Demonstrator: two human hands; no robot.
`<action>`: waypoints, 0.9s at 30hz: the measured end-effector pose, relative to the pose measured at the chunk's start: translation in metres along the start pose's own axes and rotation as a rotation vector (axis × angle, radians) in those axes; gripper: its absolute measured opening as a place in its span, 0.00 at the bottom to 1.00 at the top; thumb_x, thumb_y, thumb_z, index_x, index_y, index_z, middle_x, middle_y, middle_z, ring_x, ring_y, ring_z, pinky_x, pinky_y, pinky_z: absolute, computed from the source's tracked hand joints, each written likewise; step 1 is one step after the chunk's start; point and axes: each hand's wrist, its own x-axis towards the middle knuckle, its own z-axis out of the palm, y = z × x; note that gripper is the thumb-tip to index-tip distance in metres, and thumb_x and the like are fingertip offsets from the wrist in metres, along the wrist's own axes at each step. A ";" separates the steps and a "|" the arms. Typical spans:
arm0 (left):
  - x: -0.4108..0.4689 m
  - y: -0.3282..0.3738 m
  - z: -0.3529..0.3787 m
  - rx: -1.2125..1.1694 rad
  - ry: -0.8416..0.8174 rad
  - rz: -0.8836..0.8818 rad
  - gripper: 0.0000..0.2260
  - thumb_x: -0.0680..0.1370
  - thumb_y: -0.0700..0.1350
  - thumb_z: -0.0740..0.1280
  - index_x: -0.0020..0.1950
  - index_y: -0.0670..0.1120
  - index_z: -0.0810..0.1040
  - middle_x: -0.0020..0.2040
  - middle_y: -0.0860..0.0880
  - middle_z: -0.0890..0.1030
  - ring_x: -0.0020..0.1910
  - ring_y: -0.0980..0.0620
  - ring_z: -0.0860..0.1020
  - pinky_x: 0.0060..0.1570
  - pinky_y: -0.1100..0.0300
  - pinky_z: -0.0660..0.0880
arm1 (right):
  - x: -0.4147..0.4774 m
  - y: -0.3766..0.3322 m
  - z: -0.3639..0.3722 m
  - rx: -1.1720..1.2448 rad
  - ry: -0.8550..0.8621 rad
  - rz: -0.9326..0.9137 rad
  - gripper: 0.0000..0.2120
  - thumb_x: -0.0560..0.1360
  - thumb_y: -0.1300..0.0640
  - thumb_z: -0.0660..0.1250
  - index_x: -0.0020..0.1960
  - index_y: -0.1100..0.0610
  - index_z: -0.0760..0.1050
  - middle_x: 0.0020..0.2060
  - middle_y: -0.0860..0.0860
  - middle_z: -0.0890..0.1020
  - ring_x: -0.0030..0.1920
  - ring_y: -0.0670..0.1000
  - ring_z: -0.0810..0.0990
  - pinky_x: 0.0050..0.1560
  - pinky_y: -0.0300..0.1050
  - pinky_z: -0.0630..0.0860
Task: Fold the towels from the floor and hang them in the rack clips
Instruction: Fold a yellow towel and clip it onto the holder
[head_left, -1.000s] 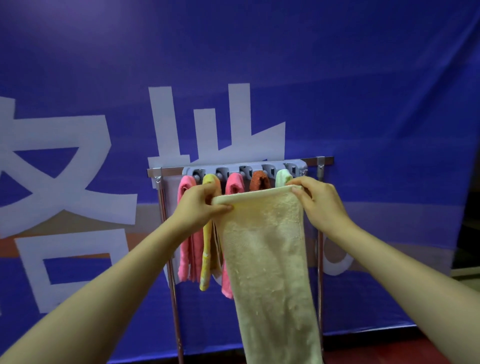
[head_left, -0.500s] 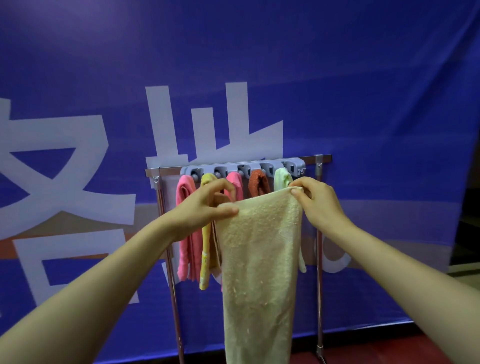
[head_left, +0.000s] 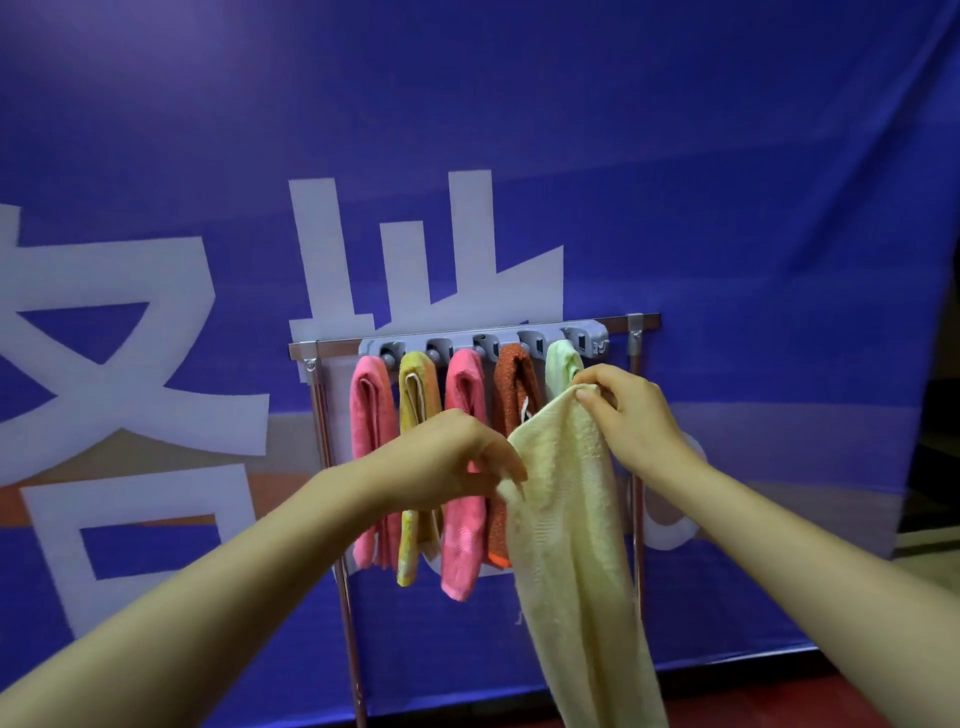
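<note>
A long cream towel (head_left: 576, 545) hangs in front of the rack, bunched narrow. My right hand (head_left: 631, 415) pinches its top corner just below the grey clip bar (head_left: 483, 343). My left hand (head_left: 447, 457) sits lower, fingers pointing down and touching the towel's left edge; whether it grips the towel is unclear. Several folded towels hang in the clips: pink (head_left: 370, 447), yellow (head_left: 418, 395), pink (head_left: 465, 540), orange (head_left: 514, 400) and pale green (head_left: 561, 369). The rightmost clip (head_left: 582, 339) holds nothing.
The rack's chrome frame (head_left: 348, 613) stands against a blue banner (head_left: 675, 182) with large white characters. A strip of red floor (head_left: 727, 701) shows at the bottom right. A dark gap lies past the banner's right edge.
The towel's top edge is no longer stretched flat between both hands. My left hand dropped down and let the left corner sag; my right hand keeps the top corner up near the clips.
</note>
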 end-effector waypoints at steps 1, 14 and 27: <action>0.001 0.000 0.003 0.031 0.055 0.019 0.08 0.73 0.41 0.71 0.51 0.47 0.83 0.45 0.52 0.84 0.43 0.57 0.81 0.42 0.67 0.75 | 0.000 -0.001 0.000 0.003 -0.003 -0.003 0.07 0.77 0.60 0.62 0.47 0.54 0.79 0.41 0.49 0.82 0.43 0.48 0.79 0.42 0.36 0.71; 0.023 0.020 0.016 0.036 0.265 0.051 0.05 0.80 0.53 0.53 0.46 0.54 0.64 0.32 0.50 0.72 0.32 0.50 0.72 0.33 0.54 0.70 | 0.002 -0.014 0.010 0.200 -0.104 -0.045 0.11 0.74 0.63 0.63 0.41 0.48 0.77 0.38 0.43 0.81 0.45 0.48 0.80 0.49 0.42 0.76; 0.033 0.011 0.012 0.240 0.552 -0.065 0.18 0.75 0.56 0.56 0.42 0.41 0.70 0.27 0.52 0.66 0.28 0.47 0.66 0.34 0.58 0.58 | -0.004 -0.029 0.006 0.498 -0.264 0.055 0.09 0.77 0.65 0.62 0.46 0.52 0.75 0.41 0.50 0.83 0.44 0.47 0.82 0.49 0.41 0.77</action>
